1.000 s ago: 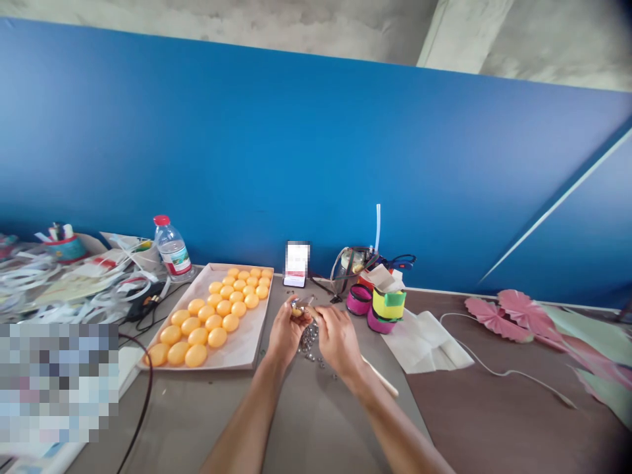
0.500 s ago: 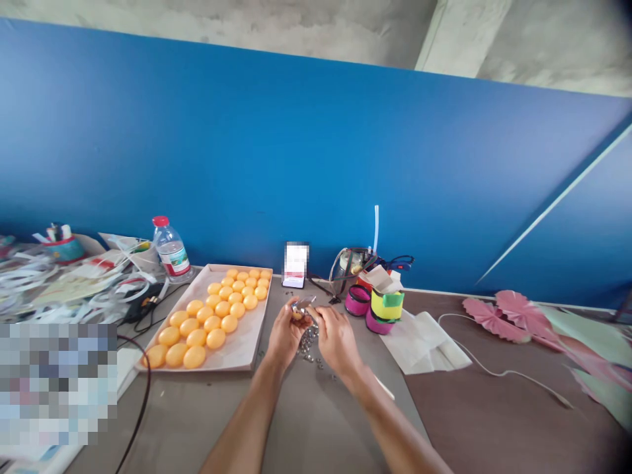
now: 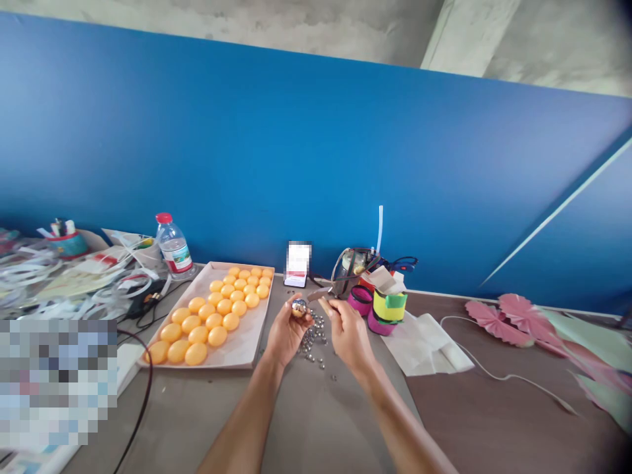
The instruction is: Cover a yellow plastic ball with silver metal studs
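My left hand (image 3: 288,331) is closed round a shiny, mirror-like silver ball (image 3: 299,307), held up above the table. To its right, my right hand (image 3: 348,334) grips a small knife (image 3: 320,295) by its pale handle; the flat metal blade points up and away, a little apart from the ball. Below and between both hands lies a loose scatter of small shiny metal beads (image 3: 311,342) on the grey tabletop. Their exact shape is too small to tell.
A shallow white tray (image 3: 237,361) with rows of orange balls stands left. Behind it is a water bottle (image 3: 175,253). Magenta and yellow tape rolls (image 3: 389,306), a white sheet (image 3: 427,345) and pink paper fans (image 3: 513,319) lie right. A blue partition (image 3: 316,145) closes the back.
My right hand has drawn the knife back to the right, off the silver ball. More of the ball and the beads now shows. My left hand still holds the ball in nearly the same place.
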### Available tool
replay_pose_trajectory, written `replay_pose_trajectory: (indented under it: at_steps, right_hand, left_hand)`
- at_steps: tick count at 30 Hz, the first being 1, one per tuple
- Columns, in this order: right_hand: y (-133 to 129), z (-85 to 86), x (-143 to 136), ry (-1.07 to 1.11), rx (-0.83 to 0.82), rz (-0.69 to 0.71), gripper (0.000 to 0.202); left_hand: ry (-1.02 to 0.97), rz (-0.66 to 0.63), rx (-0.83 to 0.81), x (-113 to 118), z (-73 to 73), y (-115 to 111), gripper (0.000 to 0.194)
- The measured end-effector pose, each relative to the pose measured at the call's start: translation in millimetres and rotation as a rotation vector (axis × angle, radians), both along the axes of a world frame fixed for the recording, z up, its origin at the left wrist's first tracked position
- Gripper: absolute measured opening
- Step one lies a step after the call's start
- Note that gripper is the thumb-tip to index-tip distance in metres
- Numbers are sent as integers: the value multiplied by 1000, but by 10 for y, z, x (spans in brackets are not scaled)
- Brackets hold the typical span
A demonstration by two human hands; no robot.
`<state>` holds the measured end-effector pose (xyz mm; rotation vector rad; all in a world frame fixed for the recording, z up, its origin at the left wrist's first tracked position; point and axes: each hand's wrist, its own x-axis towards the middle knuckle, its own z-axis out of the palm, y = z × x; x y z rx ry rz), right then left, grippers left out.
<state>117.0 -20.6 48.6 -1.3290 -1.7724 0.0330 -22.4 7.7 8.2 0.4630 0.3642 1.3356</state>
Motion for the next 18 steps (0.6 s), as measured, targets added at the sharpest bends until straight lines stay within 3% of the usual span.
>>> replay_pose_trajectory:
  at_steps: [10, 18]
  right_hand:
    - [-57, 114, -13, 75, -56, 38, 22]
    - [10, -4, -4, 0, -47, 9, 21]
  left_hand:
    - [21, -19, 7, -18, 8, -10, 36]
    - [10, -30, 0, -30, -17, -5, 33]
